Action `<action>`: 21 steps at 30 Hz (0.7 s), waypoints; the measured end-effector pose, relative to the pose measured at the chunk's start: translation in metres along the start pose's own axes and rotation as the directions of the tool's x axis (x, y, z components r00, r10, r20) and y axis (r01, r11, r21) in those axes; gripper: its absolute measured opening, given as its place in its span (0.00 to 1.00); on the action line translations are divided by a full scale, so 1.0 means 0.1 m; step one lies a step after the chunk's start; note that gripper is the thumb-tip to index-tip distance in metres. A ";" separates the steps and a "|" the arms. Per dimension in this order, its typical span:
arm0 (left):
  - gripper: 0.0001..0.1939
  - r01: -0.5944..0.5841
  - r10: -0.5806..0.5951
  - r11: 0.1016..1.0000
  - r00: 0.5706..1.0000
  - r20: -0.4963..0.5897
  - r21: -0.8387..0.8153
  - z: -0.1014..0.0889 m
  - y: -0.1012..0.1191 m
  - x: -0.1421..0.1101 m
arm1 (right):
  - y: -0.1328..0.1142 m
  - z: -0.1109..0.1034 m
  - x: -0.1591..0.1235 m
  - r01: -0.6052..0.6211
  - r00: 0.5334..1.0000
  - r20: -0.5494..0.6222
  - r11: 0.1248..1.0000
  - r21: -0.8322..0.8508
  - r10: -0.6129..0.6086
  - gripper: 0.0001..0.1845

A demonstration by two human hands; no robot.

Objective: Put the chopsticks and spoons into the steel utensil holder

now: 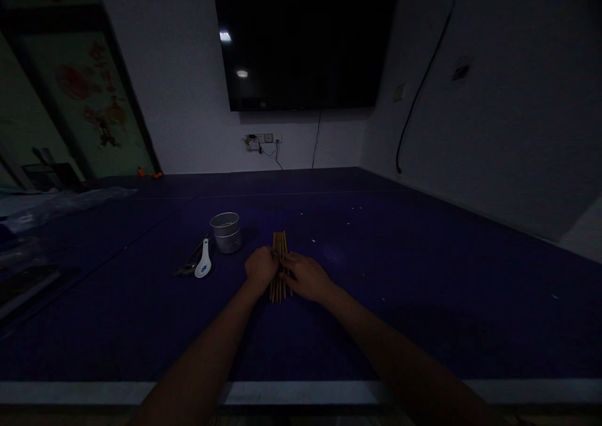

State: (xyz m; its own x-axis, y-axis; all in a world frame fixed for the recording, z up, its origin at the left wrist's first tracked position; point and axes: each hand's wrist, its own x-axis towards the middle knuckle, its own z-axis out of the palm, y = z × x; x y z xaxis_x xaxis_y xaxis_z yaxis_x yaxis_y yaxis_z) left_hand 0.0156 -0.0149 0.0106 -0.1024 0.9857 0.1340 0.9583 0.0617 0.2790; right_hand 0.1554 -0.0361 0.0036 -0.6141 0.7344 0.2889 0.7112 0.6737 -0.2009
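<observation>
Several wooden chopsticks lie side by side on the dark purple tabletop, pointing away from me. My left hand is closed at their left side, its fingers curled and gripping the bundle near the middle. From the right, my right hand closes on the same chopsticks, thumb and fingers pressed to them. Both hands hide the middle of the sticks, and the dim light blurs the fingertips. Left of my hands stands a metal cup. Beside it lie a white soup spoon and a metal utensil whose kind is unclear.
The purple table ends in a pale front edge near me. Clear plastic wrapping lies at the left. Small white scraps dot the surface. A television hangs on the wall above power sockets.
</observation>
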 end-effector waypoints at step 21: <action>0.19 -0.013 0.013 1.000 1.000 0.012 -0.003 -0.02 0.00 -0.05 | 0.01 -0.03 0.00 -0.135 0.991 0.002 0.990 -0.043 0.136 0.17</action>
State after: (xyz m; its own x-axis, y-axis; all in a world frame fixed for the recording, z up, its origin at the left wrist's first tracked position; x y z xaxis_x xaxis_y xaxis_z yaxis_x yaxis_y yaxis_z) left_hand 0.0158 -0.0199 0.0123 -0.0871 0.9882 0.1260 0.9588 0.0488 0.2798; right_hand 0.1576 -0.0360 0.0066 -0.5127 0.8192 0.2570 0.8017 0.5639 -0.1981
